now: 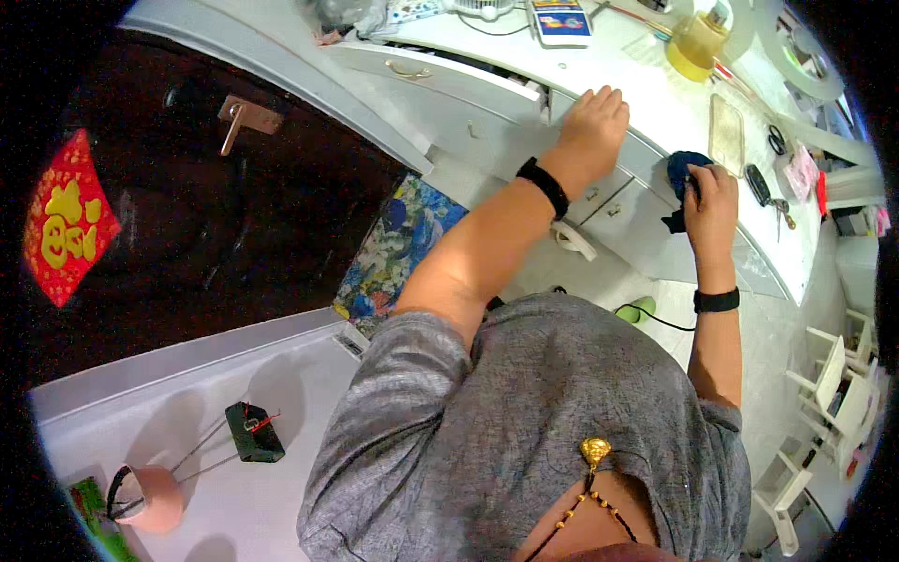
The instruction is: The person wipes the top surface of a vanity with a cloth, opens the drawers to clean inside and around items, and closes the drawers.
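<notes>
My left hand point(597, 130), palm down with a black band at its wrist, lies at the front edge of the white desk point(611, 77), just right of a partly pulled-out drawer point(435, 74). Nothing shows in its fingers; its palm is hidden. Farther right, my right hand point(711, 204) grips a crumpled dark blue cloth point(685, 172) at the desk's edge. Part of the cloth hangs below the fingers. A clear, yellowed phone case point(726, 133) lies just beyond this hand, and a black oval object point(757, 184) is to its right.
On the desk are a yellow tape roll point(692, 60), black-handled scissors point(776, 139), a boxed item point(562, 24), a small fan point(484, 7) and a pink packet point(801, 168). A dark door point(189, 175) stands left; white stools point(818, 365) stand right. A green slipper point(637, 310) is on the floor.
</notes>
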### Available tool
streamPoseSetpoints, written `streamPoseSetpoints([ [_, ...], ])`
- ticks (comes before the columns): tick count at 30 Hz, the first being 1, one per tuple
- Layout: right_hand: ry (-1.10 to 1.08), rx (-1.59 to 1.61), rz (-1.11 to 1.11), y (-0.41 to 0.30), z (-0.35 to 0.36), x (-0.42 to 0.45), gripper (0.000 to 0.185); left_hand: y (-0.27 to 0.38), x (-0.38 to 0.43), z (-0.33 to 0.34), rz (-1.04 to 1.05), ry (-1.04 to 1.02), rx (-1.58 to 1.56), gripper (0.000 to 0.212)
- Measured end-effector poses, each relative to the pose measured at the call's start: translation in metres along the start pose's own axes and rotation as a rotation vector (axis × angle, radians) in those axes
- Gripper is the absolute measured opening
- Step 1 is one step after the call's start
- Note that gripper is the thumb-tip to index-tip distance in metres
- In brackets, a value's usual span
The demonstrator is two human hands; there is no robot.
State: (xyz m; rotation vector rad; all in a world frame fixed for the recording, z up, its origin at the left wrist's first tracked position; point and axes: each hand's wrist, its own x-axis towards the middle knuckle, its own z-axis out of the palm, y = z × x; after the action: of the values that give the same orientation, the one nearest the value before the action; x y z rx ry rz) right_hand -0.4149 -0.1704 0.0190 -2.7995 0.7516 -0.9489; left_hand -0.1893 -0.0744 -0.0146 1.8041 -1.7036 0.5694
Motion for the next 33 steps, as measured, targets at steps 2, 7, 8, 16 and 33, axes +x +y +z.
streamPoseSetpoints([
  [2, 0.002, 0.021, 0.004, 0.0, 0.001, 0.002, 0.026, 0.0, 0.0, -0.004, -0.031, -0.04, -0.069, 0.038],
  [7, -0.029, -0.062, 0.025, -0.011, 0.002, 0.007, 0.031, 0.0, -0.002, -0.01, -0.062, -0.188, -0.066, 0.044],
  [8, -0.016, -0.057, 0.023, -0.011, 0.006, 0.009, 0.03, -0.001, 0.001, -0.011, -0.057, -0.224, -0.03, 0.045],
  [16, -0.032, -0.139, 0.092, -0.024, 0.02, 0.024, 0.022, -0.025, -0.082, -0.044, 0.025, -0.307, -0.372, 0.034],
  [33, -0.046, -0.155, 0.165, -0.031, 0.023, 0.032, 0.026, -0.11, -0.373, -0.116, -0.89, -1.289, -0.844, 0.036],
])
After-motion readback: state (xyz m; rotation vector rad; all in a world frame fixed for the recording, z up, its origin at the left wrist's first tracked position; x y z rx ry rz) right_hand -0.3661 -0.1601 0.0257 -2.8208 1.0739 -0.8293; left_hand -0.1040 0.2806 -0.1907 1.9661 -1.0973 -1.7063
